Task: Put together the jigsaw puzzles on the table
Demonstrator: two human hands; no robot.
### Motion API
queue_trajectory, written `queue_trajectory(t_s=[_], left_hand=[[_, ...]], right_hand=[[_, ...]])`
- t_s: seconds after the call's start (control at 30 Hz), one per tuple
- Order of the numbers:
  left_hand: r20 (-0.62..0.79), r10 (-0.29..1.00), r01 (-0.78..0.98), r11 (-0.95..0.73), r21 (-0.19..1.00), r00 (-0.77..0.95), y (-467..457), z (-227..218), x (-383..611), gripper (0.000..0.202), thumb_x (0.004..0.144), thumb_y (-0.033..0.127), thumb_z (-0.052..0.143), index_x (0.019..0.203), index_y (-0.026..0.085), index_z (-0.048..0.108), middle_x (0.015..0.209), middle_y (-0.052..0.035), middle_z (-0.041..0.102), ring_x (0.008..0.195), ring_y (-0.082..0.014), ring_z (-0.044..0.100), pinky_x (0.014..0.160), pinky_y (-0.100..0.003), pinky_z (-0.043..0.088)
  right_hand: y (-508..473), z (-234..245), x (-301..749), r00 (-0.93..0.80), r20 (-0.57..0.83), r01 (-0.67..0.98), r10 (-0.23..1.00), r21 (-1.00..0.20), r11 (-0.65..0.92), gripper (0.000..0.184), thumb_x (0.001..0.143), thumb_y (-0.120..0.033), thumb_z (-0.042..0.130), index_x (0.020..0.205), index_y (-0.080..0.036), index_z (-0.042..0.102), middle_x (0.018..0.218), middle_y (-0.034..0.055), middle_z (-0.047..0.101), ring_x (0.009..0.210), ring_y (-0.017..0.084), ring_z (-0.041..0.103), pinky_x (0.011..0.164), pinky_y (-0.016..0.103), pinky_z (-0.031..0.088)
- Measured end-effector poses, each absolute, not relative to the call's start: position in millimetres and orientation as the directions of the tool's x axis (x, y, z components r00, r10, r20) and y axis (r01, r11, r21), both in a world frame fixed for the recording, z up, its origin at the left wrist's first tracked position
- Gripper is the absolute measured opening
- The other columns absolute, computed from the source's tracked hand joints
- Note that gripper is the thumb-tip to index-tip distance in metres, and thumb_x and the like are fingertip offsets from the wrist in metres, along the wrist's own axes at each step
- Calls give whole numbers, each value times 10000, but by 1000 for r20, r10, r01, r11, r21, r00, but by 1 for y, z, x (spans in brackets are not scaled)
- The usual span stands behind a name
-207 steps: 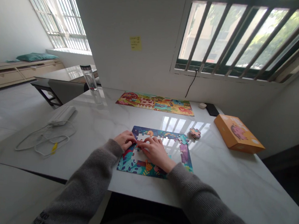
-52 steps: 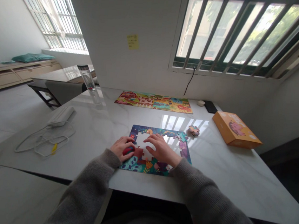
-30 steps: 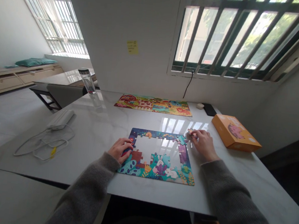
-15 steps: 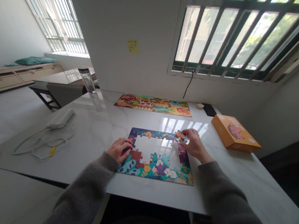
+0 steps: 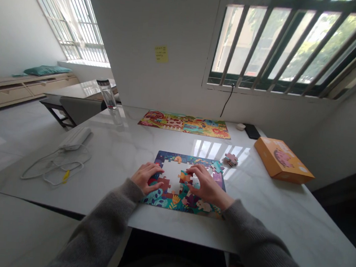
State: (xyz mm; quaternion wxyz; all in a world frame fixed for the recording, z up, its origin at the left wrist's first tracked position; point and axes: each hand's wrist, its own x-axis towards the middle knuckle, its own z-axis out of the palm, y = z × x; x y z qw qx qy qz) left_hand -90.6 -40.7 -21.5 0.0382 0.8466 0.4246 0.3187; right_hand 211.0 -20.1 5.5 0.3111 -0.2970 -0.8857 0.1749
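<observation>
A partly assembled jigsaw puzzle (image 5: 174,204) lies on the white table, with a bare gap inside its frame. My right hand (image 5: 207,186) pinches an orange and teal puzzle piece (image 5: 185,176) over that gap. On the puzzle's left edge rests my left hand (image 5: 147,177), thumb and fingers apart, with nothing visibly held. A teal piece (image 5: 217,167) lies askew on the puzzle's upper right. Just beyond that corner sits a small stack of loose pieces (image 5: 231,159). My right hand hides part of the puzzle's middle.
A finished-looking animal puzzle (image 5: 183,123) lies near the wall. An orange box (image 5: 284,159) and a black phone (image 5: 250,131) are on the right. A glass bottle (image 5: 106,95) and a white power strip with a cable (image 5: 76,138) are on the left.
My right hand has moved left from the puzzle's upper right corner to its middle, carrying the orange piece. The stack of loose pieces is now uncovered. My left hand's thumb has spread outward.
</observation>
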Motion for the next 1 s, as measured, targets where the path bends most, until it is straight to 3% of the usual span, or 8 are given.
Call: queue_trajectory(t_s=[0.2,0.4,0.5,0.73,0.87,1.0], left_hand=[[415,727,687,-673,272,547,-37,-9,-64,703,760,482,757,1359,214,506,1197,-102,649,1093,-293,578,944,-422,448],[415,687,664,-712,226,596,-26,-3,-39,467,816,470,722,1183,204,609,1113,-86,668,1072,-282,591,922,-414,430],[425,680,655,-720,230,598,-25,-4,-35,443,831,459,711,1177,202,609,1087,-81,670,1051,-272,593,900,-398,430],[451,657,679,-721,140,604,-28,-6,-34,474,832,495,696,1193,195,631,985,-66,666,946,-258,602,837,-393,406],[474,628,656,-743,129,617,-27,-9,-34,498,843,521,681,1241,228,625,967,-54,669,924,-245,600,824,-379,403],[578,588,647,-752,131,566,-25,-11,-37,413,929,379,611,1302,204,587,1009,-66,689,926,-231,607,802,-359,421]], right_hand=[[-31,13,201,-648,468,362,601,-505,784,433,792,-97,653,1189,-221,535,1153,104,557,1092,267,521,965,454,475],[-34,15,199,-635,494,342,594,-509,790,397,777,-68,645,1133,-215,546,1117,97,542,1071,259,507,949,450,480],[-35,15,200,-625,491,327,607,-541,775,368,775,-70,632,1102,-215,546,1082,83,528,1035,242,508,928,432,484],[-26,4,196,-434,326,281,840,-837,470,94,923,-212,522,1016,-204,511,874,13,520,750,151,524,663,295,473],[-20,-2,198,-486,252,185,837,-906,380,225,944,-240,492,1166,-205,507,817,-10,523,716,140,521,645,280,453],[-24,0,198,-528,245,205,813,-892,402,388,932,-207,491,1320,-207,500,776,-29,477,675,126,459,624,266,414]])
